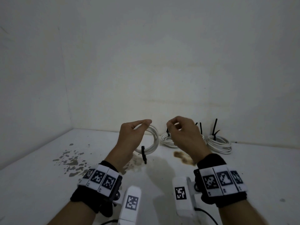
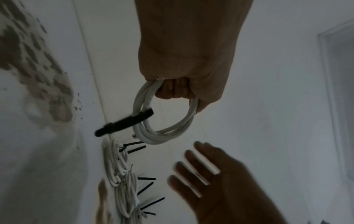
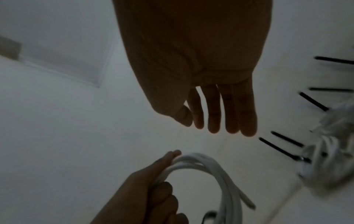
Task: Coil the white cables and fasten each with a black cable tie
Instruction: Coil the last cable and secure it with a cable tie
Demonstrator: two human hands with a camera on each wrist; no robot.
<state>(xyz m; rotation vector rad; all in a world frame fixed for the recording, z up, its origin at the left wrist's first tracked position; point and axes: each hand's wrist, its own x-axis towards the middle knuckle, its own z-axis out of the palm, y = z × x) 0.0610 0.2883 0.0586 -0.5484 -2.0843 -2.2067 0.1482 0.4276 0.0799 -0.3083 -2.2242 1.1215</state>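
My left hand (image 1: 129, 135) holds a coiled white cable (image 1: 156, 138) upright above the table, its fingers curled through the top of the loop. A black cable tie (image 1: 143, 153) is wrapped round the coil's lower edge, its tail sticking out and down. In the left wrist view the coil (image 2: 172, 133) hangs from the fingers with the tie (image 2: 124, 124) pointing left. My right hand (image 1: 183, 133) hovers just right of the coil, apart from it and holding nothing. Its fingers (image 3: 212, 109) are straight in the right wrist view.
Two tied white coils (image 1: 167, 140) (image 1: 219, 145) lie against the back wall, black tie tails standing up. The white table (image 1: 48, 184) has grey splotches (image 1: 71, 161) at left and a brown stain (image 1: 181, 155) near the middle. Walls close in behind and on the left.
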